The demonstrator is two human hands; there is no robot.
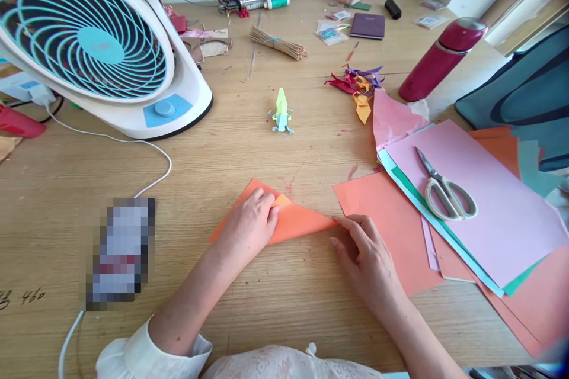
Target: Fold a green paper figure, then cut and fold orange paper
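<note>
A sheet of orange paper, folded to a long point at its right end, lies on the table in front of me. My left hand rests on it, fingers curled and thumb pressed in at a folded flap, closed on the paper. My right hand is at the pointed end. Its index fingertip touches the tip, while the thumb stands apart below. Part of the folded sheet is hidden under my left hand. Just right of the tip is a flat orange sheet, partly behind my right hand.
Scissors lie on a stack of coloured paper at the right. A green and blue paper figure stands ahead, near folded paper pieces. A fan, a blurred phone and cable are left; a red flask stands right.
</note>
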